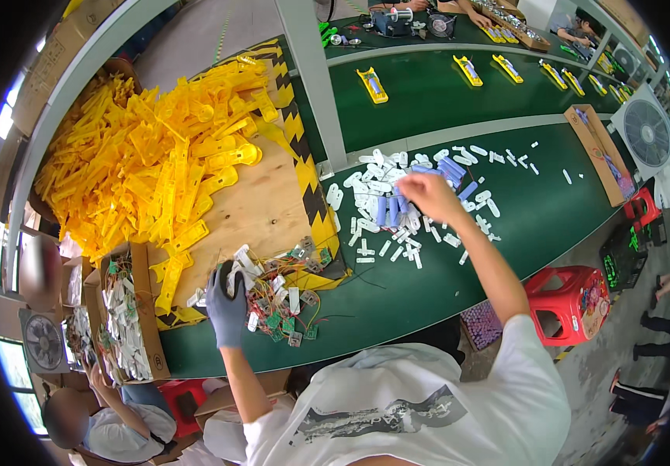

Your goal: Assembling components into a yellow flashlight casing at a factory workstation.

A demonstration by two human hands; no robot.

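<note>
1. I saw the green table (443,279) with yellow plastic parts (148,163) heaped far left.
2. My right hand (426,194) reached into the white and blue pieces (397,206), finger state unclear; picking seemed underway.
3. My gloved left hand (226,299) gripped a wired circuit board (276,291); pairing looked next.

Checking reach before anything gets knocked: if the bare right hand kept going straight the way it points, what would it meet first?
Probably the lilac cylindrical cells lying among the white plastic pieces; the right hand points up and away across the green table. Depth is unclear, so it may already touch them.
</note>
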